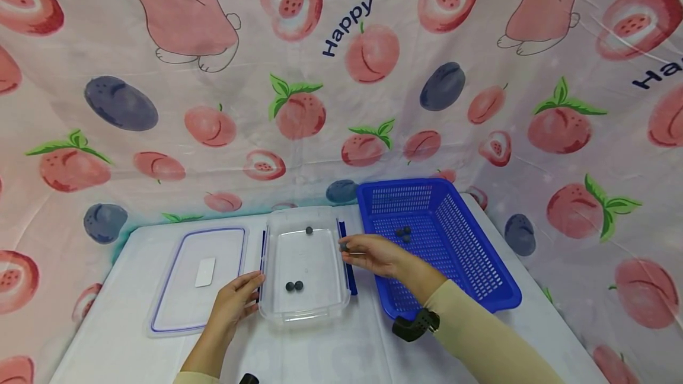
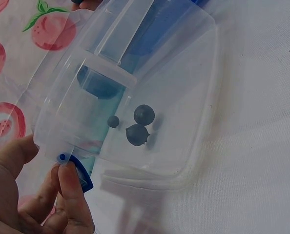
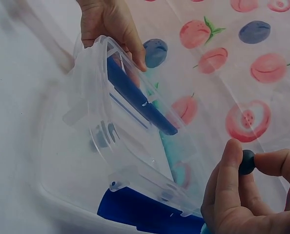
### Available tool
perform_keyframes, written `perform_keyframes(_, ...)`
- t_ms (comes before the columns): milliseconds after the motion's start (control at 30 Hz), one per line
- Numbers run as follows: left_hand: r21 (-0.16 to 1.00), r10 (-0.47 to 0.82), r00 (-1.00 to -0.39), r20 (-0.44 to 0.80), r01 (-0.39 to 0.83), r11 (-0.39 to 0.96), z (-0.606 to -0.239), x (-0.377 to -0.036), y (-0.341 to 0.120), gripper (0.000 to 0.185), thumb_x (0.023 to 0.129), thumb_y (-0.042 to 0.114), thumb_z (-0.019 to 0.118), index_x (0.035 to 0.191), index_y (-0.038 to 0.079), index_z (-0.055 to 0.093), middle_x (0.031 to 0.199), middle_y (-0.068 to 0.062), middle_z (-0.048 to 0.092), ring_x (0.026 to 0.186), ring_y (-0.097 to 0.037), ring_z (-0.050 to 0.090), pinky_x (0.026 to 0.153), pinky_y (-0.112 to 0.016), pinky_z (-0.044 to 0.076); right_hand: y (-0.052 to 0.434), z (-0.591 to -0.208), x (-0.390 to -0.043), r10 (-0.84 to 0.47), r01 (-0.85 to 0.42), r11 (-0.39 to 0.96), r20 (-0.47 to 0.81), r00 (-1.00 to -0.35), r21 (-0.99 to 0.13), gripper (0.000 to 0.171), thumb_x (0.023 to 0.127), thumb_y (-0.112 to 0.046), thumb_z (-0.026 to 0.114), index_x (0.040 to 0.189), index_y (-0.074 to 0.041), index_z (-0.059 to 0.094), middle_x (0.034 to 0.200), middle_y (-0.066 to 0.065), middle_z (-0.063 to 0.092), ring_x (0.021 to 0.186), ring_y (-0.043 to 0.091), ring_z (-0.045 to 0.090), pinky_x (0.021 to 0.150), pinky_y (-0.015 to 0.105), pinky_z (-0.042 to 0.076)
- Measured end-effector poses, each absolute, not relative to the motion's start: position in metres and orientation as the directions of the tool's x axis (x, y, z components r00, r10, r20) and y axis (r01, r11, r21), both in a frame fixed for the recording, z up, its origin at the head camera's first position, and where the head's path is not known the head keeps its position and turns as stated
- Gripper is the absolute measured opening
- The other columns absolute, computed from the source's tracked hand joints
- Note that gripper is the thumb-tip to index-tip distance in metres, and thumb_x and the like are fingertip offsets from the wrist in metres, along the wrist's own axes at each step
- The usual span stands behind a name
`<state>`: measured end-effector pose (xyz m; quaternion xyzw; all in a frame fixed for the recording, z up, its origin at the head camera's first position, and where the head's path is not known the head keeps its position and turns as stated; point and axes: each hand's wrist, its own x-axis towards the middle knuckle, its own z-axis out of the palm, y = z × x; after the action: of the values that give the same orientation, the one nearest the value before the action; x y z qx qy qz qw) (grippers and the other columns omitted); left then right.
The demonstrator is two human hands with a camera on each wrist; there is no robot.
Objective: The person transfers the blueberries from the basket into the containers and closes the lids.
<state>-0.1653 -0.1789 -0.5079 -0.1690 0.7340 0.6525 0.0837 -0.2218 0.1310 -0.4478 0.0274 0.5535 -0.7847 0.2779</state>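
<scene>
My right hand (image 1: 373, 253) pinches a blueberry (image 3: 247, 162) over the clear container's (image 1: 306, 313) right rim; left hand (image 1: 237, 301) clamps its left latch. Next, judged: release inside, beside two berries (image 1: 294, 285).

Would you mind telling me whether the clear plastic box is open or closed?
Open. The clear box has no lid on; its lid lies flat on the table beside it, and three berries sit inside.
</scene>
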Motion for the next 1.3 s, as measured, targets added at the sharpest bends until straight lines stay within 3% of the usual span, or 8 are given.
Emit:
perform_keyframes(300, 0.927, -0.133, -0.926, -0.352, -0.365, 0.086, -0.506, -0.167, -0.179, 0.056, 0.093, 0.036, 0.068, 0.135, 0.001, 0.056, 0.102, -0.001, 0.059, 0.085, -0.011, 0.055, 0.068, -0.020, 0.055, 0.123, -0.449, -0.223, -0.412, 0.455, -0.201, -0.347, -0.843, -0.867, 0.040, 0.093, 0.002, 0.048, 0.131, 0.015, 0.048, 0.093, 0.008, 0.062, 0.080, 0.013, 0.066, 0.077, 0.021, 0.058)
perform_keyframes(833, 0.923, -0.137, -0.923, -0.360, -0.374, 0.089, -0.502, -0.167, -0.180, 0.056, 0.093, 0.033, 0.068, 0.136, 0.000, 0.055, 0.100, 0.002, 0.061, 0.085, -0.011, 0.056, 0.068, -0.021, 0.055, 0.103, -0.451, -0.223, -0.406, 0.463, -0.097, -0.390, -0.827, -0.881, 0.040, 0.093, -0.001, 0.051, 0.130, 0.014, 0.051, 0.096, 0.008, 0.061, 0.081, 0.013, 0.064, 0.079, 0.024, 0.058)
perform_keyframes(1133, 0.922, -0.136, -0.921, -0.365, -0.377, 0.085, -0.503, -0.167, -0.180, 0.055, 0.094, 0.032, 0.067, 0.136, 0.000, 0.054, 0.101, 0.001, 0.061, 0.085, -0.011, 0.055, 0.068, -0.021, 0.055, 0.092, -0.451, -0.222, -0.394, 0.463, -0.063, -0.404, -0.825, -0.884, 0.040, 0.092, -0.002, 0.052, 0.130, 0.011, 0.054, 0.103, 0.008, 0.062, 0.091, 0.019, 0.065, 0.086, 0.029, 0.057)
perform_keyframes(1300, 0.923, -0.136, -0.922, -0.361, -0.374, 0.086, -0.503, -0.167, -0.179, 0.054, 0.094, 0.032, 0.067, 0.136, 0.000, 0.054, 0.100, 0.001, 0.061, 0.085, -0.011, 0.055, 0.068, -0.020, 0.055, 0.085, -0.453, -0.223, -0.416, 0.475, -0.090, -0.401, -0.817, -0.875, 0.039, 0.094, -0.002, 0.052, 0.130, 0.012, 0.053, 0.100, 0.008, 0.062, 0.093, 0.019, 0.064, 0.087, 0.027, 0.056)
